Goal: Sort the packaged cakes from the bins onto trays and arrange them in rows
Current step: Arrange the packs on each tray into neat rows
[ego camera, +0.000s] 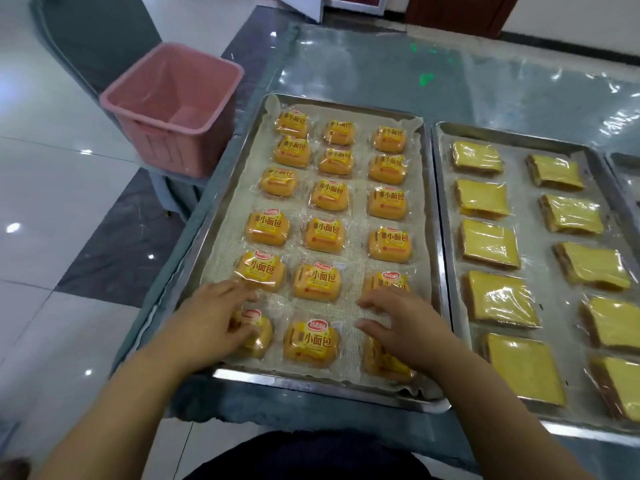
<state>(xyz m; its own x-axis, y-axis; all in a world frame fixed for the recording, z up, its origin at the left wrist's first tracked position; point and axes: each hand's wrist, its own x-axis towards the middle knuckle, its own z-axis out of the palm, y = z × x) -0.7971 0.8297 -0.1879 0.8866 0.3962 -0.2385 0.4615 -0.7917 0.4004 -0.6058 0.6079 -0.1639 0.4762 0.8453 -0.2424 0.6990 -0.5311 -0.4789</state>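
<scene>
From the head camera, the left hand [211, 320] lies spread over the near-left packaged cake [251, 336], fingers loosely parted and covering its left half, so whether it grips the wrapper cannot be told. The right hand [403, 322] rests with fingers splayed across the near-right cake [384, 363], hiding that packet's upper part and the lower edge of the one behind it. Both cakes sit in the front row of the left tray [311, 384], which is lined with mesh cloth and carries small orange packets in three columns with narrow gaps between them. Just beside it, the right tray [438, 188] holds flat yellow slices in two columns; its far-right packets are cut off by the frame. A third tray [621, 164] barely shows. The pink bin [173, 109] stands off the tabletop's [381, 67] left edge, its inside looking bare. Open tabletop lies behind the trays.
</scene>
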